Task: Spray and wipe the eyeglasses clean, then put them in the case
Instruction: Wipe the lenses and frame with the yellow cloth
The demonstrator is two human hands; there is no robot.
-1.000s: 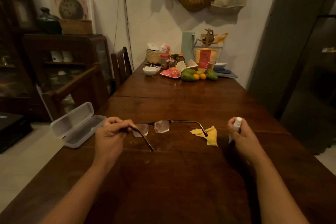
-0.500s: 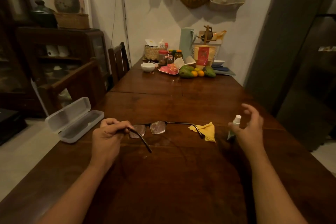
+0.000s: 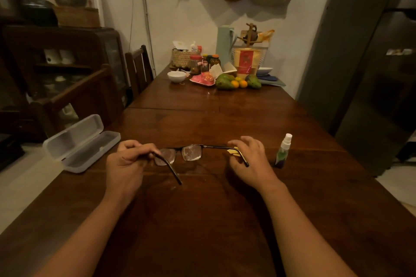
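Eyeglasses [image 3: 180,154] lie between the case [image 3: 82,143], left, and the spray bottle [image 3: 283,152], right.

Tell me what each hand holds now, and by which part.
Left hand pinches the eyeglasses by one temple, near its hinge. Right hand is open, holding nothing.

Under both hands, dark wood of the counter [image 3: 202,220], smooth, with a soft sheen. Pinched in the left hand [image 3: 127,162], eyeglasses [image 3: 191,153] with a thin dark glossy frame, lenses clouded and speckled. Left of that hand, case [image 3: 90,148] of frosted, matt, translucent plastic. Under the right hand [image 3: 249,159], soft yellow cloth [image 3: 231,151]. Right of it, spray bottle [image 3: 283,153] of clear smooth plastic, white top.
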